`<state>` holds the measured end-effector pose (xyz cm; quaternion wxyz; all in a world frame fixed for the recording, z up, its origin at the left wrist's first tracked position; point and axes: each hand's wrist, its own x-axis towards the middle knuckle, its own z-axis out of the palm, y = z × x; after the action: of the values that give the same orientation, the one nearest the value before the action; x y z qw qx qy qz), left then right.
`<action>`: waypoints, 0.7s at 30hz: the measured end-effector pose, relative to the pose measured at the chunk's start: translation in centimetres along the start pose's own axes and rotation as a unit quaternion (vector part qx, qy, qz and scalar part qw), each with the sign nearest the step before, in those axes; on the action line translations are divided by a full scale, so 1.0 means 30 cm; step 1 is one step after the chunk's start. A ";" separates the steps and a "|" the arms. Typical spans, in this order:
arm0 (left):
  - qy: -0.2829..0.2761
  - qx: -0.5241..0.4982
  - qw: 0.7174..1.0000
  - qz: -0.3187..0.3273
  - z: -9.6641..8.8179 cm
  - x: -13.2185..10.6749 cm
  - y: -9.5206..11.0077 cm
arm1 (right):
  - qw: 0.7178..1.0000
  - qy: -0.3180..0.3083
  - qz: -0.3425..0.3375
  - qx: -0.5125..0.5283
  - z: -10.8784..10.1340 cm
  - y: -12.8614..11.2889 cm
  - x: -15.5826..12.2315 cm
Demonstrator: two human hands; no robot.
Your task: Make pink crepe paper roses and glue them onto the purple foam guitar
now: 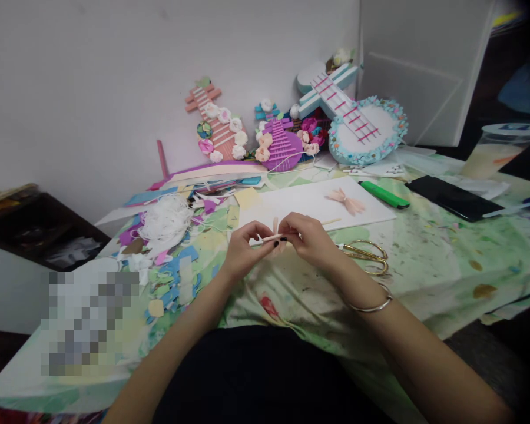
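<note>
Close together above the near edge of a white board (pixel 287 203), both my hands pinch a small pale pink strip of paper (pixel 271 237). My left hand (pixel 246 252) grips its left end between thumb and fingers. Fingertips of my right hand (pixel 311 237) press on the other end, and a narrow pink piece stands up between the hands. How the pieces join is hidden by the fingers. On the board lies a pink paper bundle (pixel 347 201), tied in the middle, with a thin pale stick (pixel 331 221) nearer me. Gold-handled scissors (pixel 365 254) rest beside my right forearm.
A green cutter or marker (pixel 385 194), black phone (pixel 457 197) and lidded cup (pixel 497 154) occupy the right side. White string (pixel 165 222) and coloured paper scraps (pixel 176 282) cover the left. Flower-decorated model instruments, including a blue-rimmed one (pixel 366 132), lean against the wall.
</note>
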<state>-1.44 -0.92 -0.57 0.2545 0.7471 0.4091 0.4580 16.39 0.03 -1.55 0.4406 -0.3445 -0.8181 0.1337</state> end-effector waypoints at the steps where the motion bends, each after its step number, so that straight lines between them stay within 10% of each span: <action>1: -0.002 -0.001 1.000 0.001 -0.001 -0.001 0.001 | 1.000 0.000 -0.002 -0.002 0.000 -0.001 0.000; 21: 0.032 -0.007 0.999 -0.001 -0.001 -0.005 -0.001 | 0.999 -0.025 -0.016 -0.045 -0.002 -0.011 -0.004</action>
<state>-1.52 -1.05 -0.65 0.2471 0.7299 0.4141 0.4844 16.32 -0.30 -1.42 0.4060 -0.3475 -0.8394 0.0986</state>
